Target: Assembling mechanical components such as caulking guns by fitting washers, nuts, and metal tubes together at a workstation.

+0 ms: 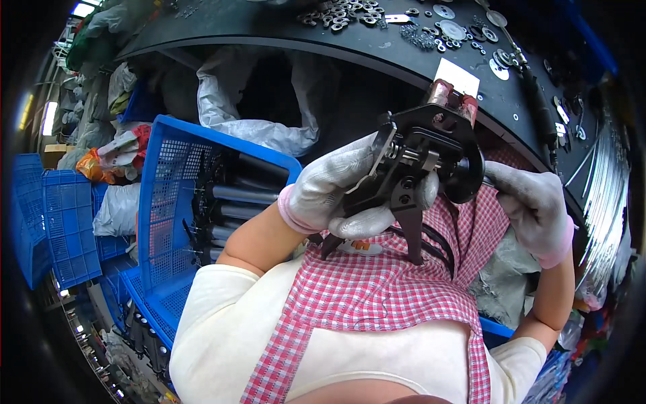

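Note:
My left hand (pixel 343 192), in a white knit glove, grips a black metal bracket assembly (pixel 420 165) with a round black disc, steel pins and two legs pointing down. The assembly is held up in front of my chest, just below the dark workbench edge (pixel 282 44). My right hand (pixel 531 205), also gloved, sits at the assembly's right side, its fingers closed on a thin part that enters the disc. Two copper-coloured cylinders (pixel 452 97) stick up behind the assembly's top. A red checked apron (pixel 377 283) lies beneath.
A blue plastic crate (pixel 168 195) holding several dark rods stands at my left. More blue crates (pixel 64 222) and white sacks (pixel 269 128) lie on the floor. Washers and small metal parts (pixel 350 13) are scattered on the bench. Shiny metal strips (pixel 609 182) hang at right.

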Demonstrator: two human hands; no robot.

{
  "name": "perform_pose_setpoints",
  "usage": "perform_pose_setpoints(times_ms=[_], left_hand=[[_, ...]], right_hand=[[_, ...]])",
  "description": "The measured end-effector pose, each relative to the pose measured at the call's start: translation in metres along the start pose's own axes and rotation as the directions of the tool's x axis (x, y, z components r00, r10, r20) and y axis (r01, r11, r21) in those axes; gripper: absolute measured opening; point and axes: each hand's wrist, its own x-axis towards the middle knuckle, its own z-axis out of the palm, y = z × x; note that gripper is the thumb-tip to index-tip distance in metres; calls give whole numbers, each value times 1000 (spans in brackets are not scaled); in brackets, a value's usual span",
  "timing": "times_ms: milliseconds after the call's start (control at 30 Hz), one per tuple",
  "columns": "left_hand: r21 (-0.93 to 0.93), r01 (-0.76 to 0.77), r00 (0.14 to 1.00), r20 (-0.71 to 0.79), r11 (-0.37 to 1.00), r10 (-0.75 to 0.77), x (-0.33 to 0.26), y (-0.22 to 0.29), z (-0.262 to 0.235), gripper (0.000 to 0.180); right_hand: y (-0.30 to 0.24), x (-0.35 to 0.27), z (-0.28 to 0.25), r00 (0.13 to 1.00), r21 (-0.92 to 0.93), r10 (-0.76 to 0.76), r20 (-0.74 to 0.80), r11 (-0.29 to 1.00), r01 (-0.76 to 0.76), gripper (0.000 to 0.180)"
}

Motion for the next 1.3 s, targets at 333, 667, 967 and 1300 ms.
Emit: perform_pose_setpoints(times_ms=[333,667,967,1300], left_hand=[[89,67,997,-31,994,-64,-9,0,-4,58],[128,34,997,-74,991,-24,-6,-4,-14,64],[261,115,977,-205,959,-62,-7,3,-15,75],[361,189,936,-349,913,-56,-9,3,2,104]], right_hand=[[-1,-3,5,987,129,124,106,982,-137,48],[-11,1,16,982,87,181,62,979,-186,53],[-10,1,20,975,43,216,48,975,-218,42],[8,-18,31,964,311,245,106,912,-266,27]])
